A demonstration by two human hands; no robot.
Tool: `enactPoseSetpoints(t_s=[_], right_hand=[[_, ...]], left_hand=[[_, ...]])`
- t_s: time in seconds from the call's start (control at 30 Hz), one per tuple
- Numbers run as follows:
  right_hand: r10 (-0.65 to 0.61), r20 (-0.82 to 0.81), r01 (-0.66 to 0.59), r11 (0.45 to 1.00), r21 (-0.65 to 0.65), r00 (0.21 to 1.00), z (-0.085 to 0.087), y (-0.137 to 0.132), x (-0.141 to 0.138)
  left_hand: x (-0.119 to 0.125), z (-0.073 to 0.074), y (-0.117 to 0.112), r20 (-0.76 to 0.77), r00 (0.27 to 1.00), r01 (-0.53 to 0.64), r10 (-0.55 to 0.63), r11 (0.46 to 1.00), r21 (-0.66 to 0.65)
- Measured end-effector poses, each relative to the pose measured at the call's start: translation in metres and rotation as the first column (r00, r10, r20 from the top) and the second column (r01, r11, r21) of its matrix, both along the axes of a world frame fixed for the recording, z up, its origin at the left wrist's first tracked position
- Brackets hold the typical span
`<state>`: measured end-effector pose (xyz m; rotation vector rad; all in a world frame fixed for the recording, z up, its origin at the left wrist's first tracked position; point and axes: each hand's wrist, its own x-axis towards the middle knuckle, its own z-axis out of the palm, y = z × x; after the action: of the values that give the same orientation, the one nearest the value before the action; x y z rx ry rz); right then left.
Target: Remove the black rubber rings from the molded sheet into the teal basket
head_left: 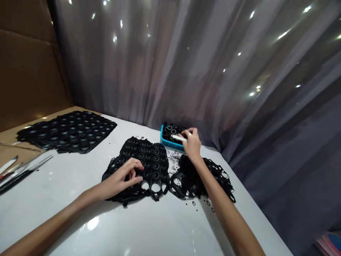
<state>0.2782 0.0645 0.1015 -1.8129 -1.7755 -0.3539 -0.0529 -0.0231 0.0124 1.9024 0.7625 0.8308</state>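
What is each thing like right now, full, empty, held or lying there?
Left hand, fingers bent on middle sheet.
Right hand, holding white stick above blue basket.
Middle sheet, flat, some front holes empty.
Blue basket, holds black rings.
Scrap webbing, crumpled, rings gone.
Far sheet, flat, untouched.

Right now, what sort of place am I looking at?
Probably a small, makeshift bench for hand work: a white table against a grey curtain, black sheets of moulded rings, and a blue basket of loose rings, with the right hand holding a white stick over it.
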Motion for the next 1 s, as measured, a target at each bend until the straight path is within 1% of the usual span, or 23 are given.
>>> enactPoseSetpoints(t_s=[0.03, 0.1, 0.13, 0.17, 0.23, 0.3, 0.37, 0.43, 0.53, 0.6, 0.63, 0.67, 0.7, 0.73, 0.77, 0.8, 0.83, 0.87, 0.9, 0.93, 0.97, 1.0], right_hand=[[-0.078, 0.043, 0.08, 0.995, -0.06, 0.996, 0.014, 0.024, 0.003], [-0.123, 0.045, 0.127, 0.984, -0.124, 0.991, 0.037, 0.066, 0.009], [-0.146, 0.039, 0.151, 0.975, -0.166, 0.989, 0.044, 0.083, 0.012], [-0.172, 0.031, 0.175, 0.962, -0.21, 0.985, 0.049, 0.099, 0.016], [-0.22, 0.024, 0.218, 0.933, -0.288, 0.975, 0.05, 0.121, 0.023], [-0.25, 0.03, 0.245, 0.908, -0.339, 0.968, 0.047, 0.135, 0.028], [-0.257, 0.048, 0.257, 0.897, -0.36, 0.965, 0.042, 0.141, 0.032], [-0.25, 0.074, 0.26, 0.9, -0.351, 0.965, 0.04, 0.142, 0.032], [-0.216, 0.115, 0.241, 0.926, -0.292, 0.97, 0.038, 0.133, 0.029], [-0.204, 0.132, 0.23, 0.947, -0.224, 0.97, 0.036, 0.12, 0.022], [-0.195, 0.122, 0.214, 0.962, -0.171, 0.973, 0.033, 0.109, 0.017], [-0.173, 0.098, 0.183, 0.977, -0.106, 0.98, 0.03, 0.095, 0.01], [-0.125, 0.049, 0.126, 0.992, -0.015, 0.991, 0.025, 0.078, 0.002], [-0.032, -0.011, 0.033, 0.997, 0.072, 0.999, 0.018, 0.057, -0.007], [0.097, -0.066, -0.086, 0.985, 0.148, 0.993, 0.011, 0.032, -0.018], [0.2, -0.141, -0.17, 0.965, 0.201, 0.97, 0.002, 0.006, -0.03], [0.282, -0.24, -0.243, 0.953, 0.18, 0.929, -0.007, -0.022, -0.042], [0.339, -0.365, -0.323, 0.941, 0.106, 0.867, -0.017, -0.05, -0.055], [0.363, -0.497, -0.423, 0.906, -0.009, 0.788, -0.027, -0.076, -0.068], [0.361, -0.599, -0.508, 0.857, -0.09, 0.715, -0.036, -0.099, -0.08], [0.334, -0.664, -0.57, 0.804, -0.169, 0.669, -0.045, -0.118, -0.091], [0.307, -0.706, -0.608, 0.764, -0.217, 0.638, -0.052, -0.133, -0.1]], left_hand=[[-0.001, -0.001, 0.002, 0.025, 0.999, -0.042, 0.042, 0.999, -0.001], [-0.003, -0.002, 0.005, 0.038, 0.993, -0.115, 0.115, 0.993, -0.005], [-0.004, -0.001, 0.005, 0.027, 0.99, -0.136, 0.136, 0.991, -0.01], [-0.005, 0.0, 0.006, 0.007, 0.99, -0.142, 0.142, 0.99, -0.017], [-0.007, 0.004, 0.005, -0.048, 0.993, -0.107, 0.106, 0.994, -0.03], [-0.01, 0.008, 0.003, -0.127, 0.991, -0.038, 0.034, 0.999, -0.034], [-0.012, 0.013, 0.001, -0.21, 0.977, 0.027, -0.03, 1.0, -0.015], [-0.013, 0.016, 0.0, -0.264, 0.962, 0.072, -0.065, 0.997, 0.015], [-0.015, 0.018, 0.001, -0.277, 0.957, 0.106, -0.092, 0.994, 0.037], [-0.017, 0.017, 0.001, -0.271, 0.957, 0.117, -0.1, 0.992, 0.046], [-0.017, 0.016, 0.002, -0.267, 0.958, 0.124, -0.107, 0.991, 0.05], [-0.017, 0.015, 0.002, -0.261, 0.959, 0.132, -0.113, 0.99, 0.055], [-0.018, 0.014, 0.002, -0.254, 0.96, 0.14, -0.12, 0.988, 0.062], [-0.018, 0.012, 0.003, -0.245, 0.962, 0.145, -0.124, 0.987, 0.071], [-0.018, 0.011, 0.003, -0.237, 0.964, 0.146, -0.124, 0.986, 0.079], [-0.017, 0.009, 0.003, -0.23, 0.966, 0.145, -0.122, 0.986, 0.085], [-0.017, 0.008, 0.004, -0.225, 0.967, 0.14, -0.118, 0.986, 0.087], [-0.017, 0.007, 0.005, -0.222, 0.968, 0.137, -0.115, 0.987, 0.085], [-0.017, 0.007, 0.005, -0.219, 0.969, 0.135, -0.114, 0.987, 0.084], [-0.017, 0.007, 0.006, -0.216, 0.97, 0.137, -0.116, 0.987, 0.085], [-0.017, 0.007, 0.006, -0.215, 0.969, 0.143, -0.122, 0.986, 0.088], [-0.017, 0.008, 0.007, -0.218, 0.968, 0.15, -0.127, 0.984, 0.091]])
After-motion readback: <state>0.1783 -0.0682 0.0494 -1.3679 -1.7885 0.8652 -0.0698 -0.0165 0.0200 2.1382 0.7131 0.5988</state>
